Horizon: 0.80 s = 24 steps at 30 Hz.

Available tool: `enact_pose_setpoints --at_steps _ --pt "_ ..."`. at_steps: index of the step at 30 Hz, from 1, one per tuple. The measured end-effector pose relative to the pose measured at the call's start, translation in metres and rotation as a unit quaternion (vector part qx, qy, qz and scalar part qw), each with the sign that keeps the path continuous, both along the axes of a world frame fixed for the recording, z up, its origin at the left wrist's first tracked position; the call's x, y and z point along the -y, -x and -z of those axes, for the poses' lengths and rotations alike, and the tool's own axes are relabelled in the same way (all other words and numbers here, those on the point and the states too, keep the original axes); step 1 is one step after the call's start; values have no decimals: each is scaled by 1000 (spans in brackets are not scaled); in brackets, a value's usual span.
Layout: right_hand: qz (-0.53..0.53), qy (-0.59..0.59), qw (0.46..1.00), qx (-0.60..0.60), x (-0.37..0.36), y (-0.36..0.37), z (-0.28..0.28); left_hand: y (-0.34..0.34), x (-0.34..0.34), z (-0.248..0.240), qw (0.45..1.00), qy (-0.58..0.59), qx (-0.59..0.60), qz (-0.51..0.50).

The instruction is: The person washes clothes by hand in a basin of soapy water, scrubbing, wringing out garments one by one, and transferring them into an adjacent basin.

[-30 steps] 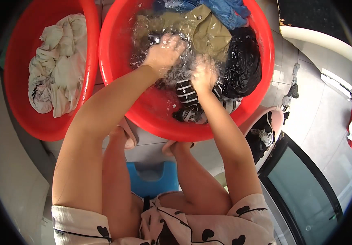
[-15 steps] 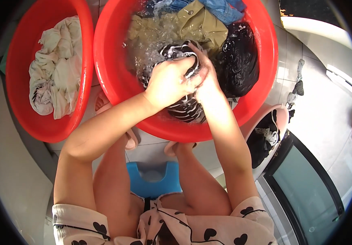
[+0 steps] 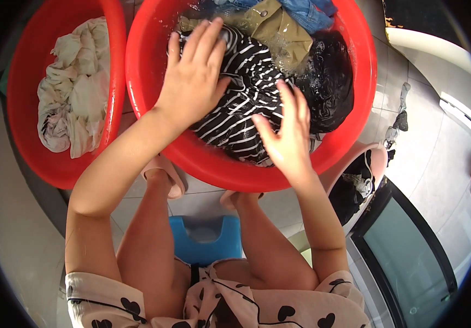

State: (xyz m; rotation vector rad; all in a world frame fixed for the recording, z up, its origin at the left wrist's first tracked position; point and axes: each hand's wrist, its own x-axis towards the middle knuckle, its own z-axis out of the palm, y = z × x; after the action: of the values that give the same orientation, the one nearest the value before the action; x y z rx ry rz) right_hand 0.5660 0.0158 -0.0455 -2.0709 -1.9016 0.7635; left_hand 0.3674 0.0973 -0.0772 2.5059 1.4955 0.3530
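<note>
Two hands, left hand (image 3: 194,76) and right hand (image 3: 290,134), spread wide and gripping nothing I can see, are over one striped garment (image 3: 241,123) in the larger red tub (image 3: 235,177). I'd judge this hand-washing; next calls for gathering fabric. I also count one smaller red tub (image 3: 117,65), one blue stool (image 3: 205,250).
</note>
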Motion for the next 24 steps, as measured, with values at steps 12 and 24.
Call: enact_pose_setpoints --at_steps 12,24 --pt "-106 191 940 263 -35 11 147 -28 -40 57 909 180 -369 67" --pt "195 74 971 -117 -44 11 -46 15 -4 21 963 166 200 -73"
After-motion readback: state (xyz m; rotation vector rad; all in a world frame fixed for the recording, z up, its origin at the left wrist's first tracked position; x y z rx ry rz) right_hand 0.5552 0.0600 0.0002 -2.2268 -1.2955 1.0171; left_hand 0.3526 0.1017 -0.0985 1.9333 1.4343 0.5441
